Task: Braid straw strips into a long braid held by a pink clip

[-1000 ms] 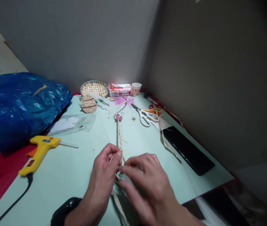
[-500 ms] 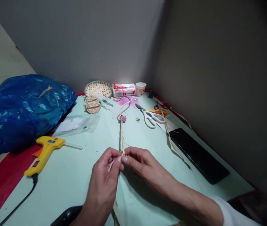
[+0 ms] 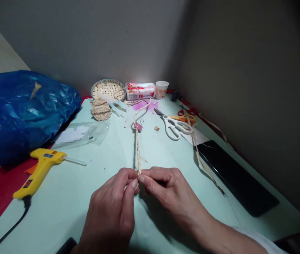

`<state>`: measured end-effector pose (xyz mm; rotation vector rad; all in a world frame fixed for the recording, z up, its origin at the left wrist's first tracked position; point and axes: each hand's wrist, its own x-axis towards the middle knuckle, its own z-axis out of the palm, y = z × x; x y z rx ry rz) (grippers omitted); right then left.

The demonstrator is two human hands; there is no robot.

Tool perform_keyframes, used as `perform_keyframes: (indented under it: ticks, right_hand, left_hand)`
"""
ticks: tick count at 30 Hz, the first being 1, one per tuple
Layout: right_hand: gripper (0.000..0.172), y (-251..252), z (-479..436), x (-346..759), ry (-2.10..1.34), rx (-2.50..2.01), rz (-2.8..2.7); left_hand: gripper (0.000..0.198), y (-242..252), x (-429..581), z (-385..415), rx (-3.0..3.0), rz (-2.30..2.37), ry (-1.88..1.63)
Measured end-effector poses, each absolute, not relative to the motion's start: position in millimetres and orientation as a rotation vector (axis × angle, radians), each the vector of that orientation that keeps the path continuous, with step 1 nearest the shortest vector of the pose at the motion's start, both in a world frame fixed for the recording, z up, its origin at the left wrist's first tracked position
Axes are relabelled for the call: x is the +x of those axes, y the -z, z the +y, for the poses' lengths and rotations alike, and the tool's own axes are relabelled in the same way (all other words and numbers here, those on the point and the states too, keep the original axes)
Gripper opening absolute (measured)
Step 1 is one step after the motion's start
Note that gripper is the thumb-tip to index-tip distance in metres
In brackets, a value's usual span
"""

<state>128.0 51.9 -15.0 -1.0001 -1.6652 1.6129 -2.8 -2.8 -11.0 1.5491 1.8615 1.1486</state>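
Observation:
A pale braided cord (image 3: 138, 151) runs from a pink binder clip (image 3: 138, 126) down to my fingers at the centre. My left hand (image 3: 117, 203) pinches the near end of the braid. Against it, my right hand (image 3: 167, 187) also pinches the braid between thumb and forefinger. Both sets of fingertips almost touch. Beyond the clip, a thin loose end of the cord curves away up the table. The strands below the pinch are mostly hidden by my hands.
A yellow glue gun (image 3: 37, 173) and a blue plastic bag (image 3: 25, 113) lie left. White-handled scissors (image 3: 172, 125) and a black flat object (image 3: 236, 178) lie right. Behind are a woven basket (image 3: 108, 88), coiled braid (image 3: 101, 109), a packet (image 3: 141, 91) and a cup (image 3: 162, 89).
The view has shifted closer, so surrounding objects spread outward. My left hand has turned more over the strands, and the strand ends below it no longer show. Both hands keep their pinch.

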Motion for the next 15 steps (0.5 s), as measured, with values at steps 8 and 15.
perform_keyframes:
  ticks: [8, 15]
  right_hand:
    - [0.024, 17, 50, 129, -1.578, -1.058, -1.610]
    - [0.029, 19, 52, 130, -1.647, -0.941, -1.515]
  left_hand:
    - [0.008, 10, -9, -3, 1.827, 1.981, -1.103]
    - [0.015, 12, -12, -4, 2.070, 1.871, -1.098]
